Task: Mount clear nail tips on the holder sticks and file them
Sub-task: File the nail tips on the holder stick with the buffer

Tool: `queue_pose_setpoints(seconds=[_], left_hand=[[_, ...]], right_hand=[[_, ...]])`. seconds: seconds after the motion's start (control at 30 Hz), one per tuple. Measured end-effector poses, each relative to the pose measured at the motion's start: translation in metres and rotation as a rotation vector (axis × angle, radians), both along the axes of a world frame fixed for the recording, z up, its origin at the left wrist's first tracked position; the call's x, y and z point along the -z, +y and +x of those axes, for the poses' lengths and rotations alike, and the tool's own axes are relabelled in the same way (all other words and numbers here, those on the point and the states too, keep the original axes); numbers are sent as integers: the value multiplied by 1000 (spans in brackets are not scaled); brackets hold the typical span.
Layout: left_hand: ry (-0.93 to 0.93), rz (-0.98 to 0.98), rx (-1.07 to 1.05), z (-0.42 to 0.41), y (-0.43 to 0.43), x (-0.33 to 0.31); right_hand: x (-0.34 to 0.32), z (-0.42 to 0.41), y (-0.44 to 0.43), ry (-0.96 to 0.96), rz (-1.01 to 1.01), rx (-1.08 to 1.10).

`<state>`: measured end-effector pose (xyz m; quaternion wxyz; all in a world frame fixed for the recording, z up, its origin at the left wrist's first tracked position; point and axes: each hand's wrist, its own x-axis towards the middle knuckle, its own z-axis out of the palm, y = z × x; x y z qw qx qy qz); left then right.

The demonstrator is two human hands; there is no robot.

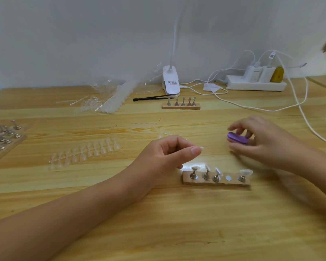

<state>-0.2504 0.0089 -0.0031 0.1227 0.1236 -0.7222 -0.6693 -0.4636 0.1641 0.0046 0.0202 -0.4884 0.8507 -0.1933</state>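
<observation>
in the head view the left hand (166,157) is over the middle of the counter (158,232). its fingers (191,150) are curled, with thumb and forefinger pressed together on a clear nail tip (202,147). the tip is small, pale and see-through, and only its end shows, poking out just past the thumb toward the right; the curled hand hides whatever is under it. just to the right, apart from the tip, the right hand (267,146) grips a purple file (237,138), a short oblong block with rounded ends. the thumb is below it and the other fingers are bent over its top, all a little blurred. nearer the front edge, just below both hands, lies a wooden holder base (216,182). four metal holder sticks (193,175) stand on it, each topped with a clear tip, and a bare round disc (228,178) sits between the third and fourth. a strip of clear tips (85,151) lies left of the left hand. toward the back edge a second base (181,106) carries five sticks, in front of a white lamp clip (170,81). a power strip (256,85) sits at the back right.
</observation>
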Motion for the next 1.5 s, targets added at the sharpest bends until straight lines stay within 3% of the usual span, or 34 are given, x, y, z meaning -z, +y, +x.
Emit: queue_pose_setpoints(seconds=[0.1,0.23,0.27,0.37,0.73,0.97,1.1,1.23,1.37,1.5], left_hand=[[-14,2,-25,0,-1,1],[1,23,-19,0,-1,1],[5,21,-17,0,0,0],[8,19,-25,-1,1,0],[13,26,-35,-2,-1,0],[24,1,-31,-1,1,-1],[22,7,-28,-1,0,-1],[21,37,-43,-3,0,0],[38,29,-35,-3,-1,2],[44,48,-35,-4,-2,2]], right_hand=[[0,7,-2,-92,-16,-6],[-19,33,-4,-979,-400,-243],[-20,40,-3,-1071,-418,-321],[-21,57,-3,-974,-363,-438],[-30,73,-4,-873,-490,-342],[-30,68,-3,-949,-505,-331],[-28,74,-3,-957,-374,-386],[-28,74,-4,-951,-533,-283],[-25,79,-4,-974,-375,-365],[-23,78,-6,-968,-558,-258]])
